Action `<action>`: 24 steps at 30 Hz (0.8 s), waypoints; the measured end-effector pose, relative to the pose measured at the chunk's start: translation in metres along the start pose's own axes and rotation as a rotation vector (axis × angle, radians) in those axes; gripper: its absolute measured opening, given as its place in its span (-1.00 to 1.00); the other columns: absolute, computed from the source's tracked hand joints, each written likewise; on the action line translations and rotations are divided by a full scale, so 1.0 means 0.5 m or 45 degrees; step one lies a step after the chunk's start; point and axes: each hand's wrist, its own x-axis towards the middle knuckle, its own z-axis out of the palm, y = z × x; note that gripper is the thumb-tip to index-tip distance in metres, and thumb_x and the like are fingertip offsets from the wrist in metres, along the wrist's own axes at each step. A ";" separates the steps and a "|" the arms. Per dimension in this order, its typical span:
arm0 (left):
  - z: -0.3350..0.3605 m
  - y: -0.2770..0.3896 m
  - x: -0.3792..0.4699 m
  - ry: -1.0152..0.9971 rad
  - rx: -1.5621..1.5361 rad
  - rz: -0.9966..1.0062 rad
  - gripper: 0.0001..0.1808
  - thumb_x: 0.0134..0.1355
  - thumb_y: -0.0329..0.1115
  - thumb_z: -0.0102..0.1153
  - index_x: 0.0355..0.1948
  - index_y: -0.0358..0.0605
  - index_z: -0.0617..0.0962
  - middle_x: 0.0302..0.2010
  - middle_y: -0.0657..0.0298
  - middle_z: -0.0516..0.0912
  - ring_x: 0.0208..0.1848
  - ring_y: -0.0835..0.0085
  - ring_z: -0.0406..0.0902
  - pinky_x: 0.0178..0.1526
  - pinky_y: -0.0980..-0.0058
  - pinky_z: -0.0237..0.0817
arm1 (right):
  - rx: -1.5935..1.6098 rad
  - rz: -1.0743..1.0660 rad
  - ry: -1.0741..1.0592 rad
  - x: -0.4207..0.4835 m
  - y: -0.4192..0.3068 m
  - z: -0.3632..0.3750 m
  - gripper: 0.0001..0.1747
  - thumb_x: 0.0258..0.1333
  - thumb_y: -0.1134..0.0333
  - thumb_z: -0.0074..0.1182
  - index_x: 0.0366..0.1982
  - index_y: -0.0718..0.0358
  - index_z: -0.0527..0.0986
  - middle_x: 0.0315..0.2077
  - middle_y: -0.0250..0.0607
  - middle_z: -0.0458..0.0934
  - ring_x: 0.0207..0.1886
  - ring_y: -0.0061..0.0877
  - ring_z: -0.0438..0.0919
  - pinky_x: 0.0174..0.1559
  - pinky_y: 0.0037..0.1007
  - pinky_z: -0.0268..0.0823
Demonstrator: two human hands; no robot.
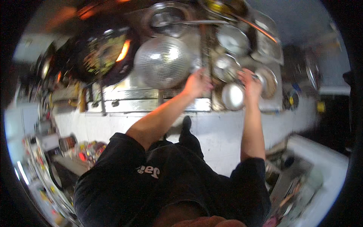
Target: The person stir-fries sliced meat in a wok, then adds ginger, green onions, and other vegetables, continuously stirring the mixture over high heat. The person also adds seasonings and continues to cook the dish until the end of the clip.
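Note:
My left hand [199,83] is over the gap between a large domed metal lid [163,62] and several metal containers on the counter; motion blur hides whether it holds anything. My right hand [251,82] is beside a round metal container [226,68], with its fingers bent around what may be a small dark item, too blurred to name. Just left of that hand sits a container with a bright white inside or top [233,96]. To its right lies a round metal bowl or plate [266,82]. Farther back stands a pale round bowl [233,39].
A dark wok [82,65] with food in it stands at the left, orange flame showing at its side. A long-handled metal utensil [204,22] lies across the back. Another round metal pan [167,20] is behind the lid. A white-edged unit [317,147] is at the lower right.

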 end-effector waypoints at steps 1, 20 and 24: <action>-0.023 0.007 -0.039 -0.015 0.211 0.030 -0.41 0.37 -0.34 0.13 0.36 -0.23 0.29 -0.26 0.16 0.67 -0.25 0.33 0.69 -0.20 0.39 0.58 | -0.072 -0.063 -0.009 -0.005 -0.023 0.023 -0.67 0.36 0.23 0.12 -0.06 0.36 0.59 -0.24 -0.09 0.73 -0.28 -0.63 0.60 -0.19 -0.58 0.38; -0.283 0.012 -0.357 0.185 -0.003 0.104 -0.74 0.47 -0.29 0.04 0.06 -0.22 0.53 -0.32 0.24 0.61 -0.41 0.55 0.60 -0.35 0.55 0.54 | 0.014 -0.751 -0.025 -0.125 -0.134 0.148 -0.77 0.35 0.40 0.10 -0.10 0.43 0.57 -0.14 -0.06 0.68 -0.10 -0.47 0.65 0.03 -0.43 0.47; -0.240 0.005 -0.386 0.240 0.109 -0.125 -0.70 0.47 -0.26 0.05 0.05 -0.28 0.52 -0.35 0.23 0.61 -0.46 0.56 0.60 -0.40 0.58 0.52 | -0.320 -0.443 0.232 -0.209 -0.022 -0.075 -0.78 0.37 0.37 0.09 -0.11 0.40 0.58 -0.21 -0.15 0.71 -0.14 -0.53 0.65 -0.01 -0.50 0.44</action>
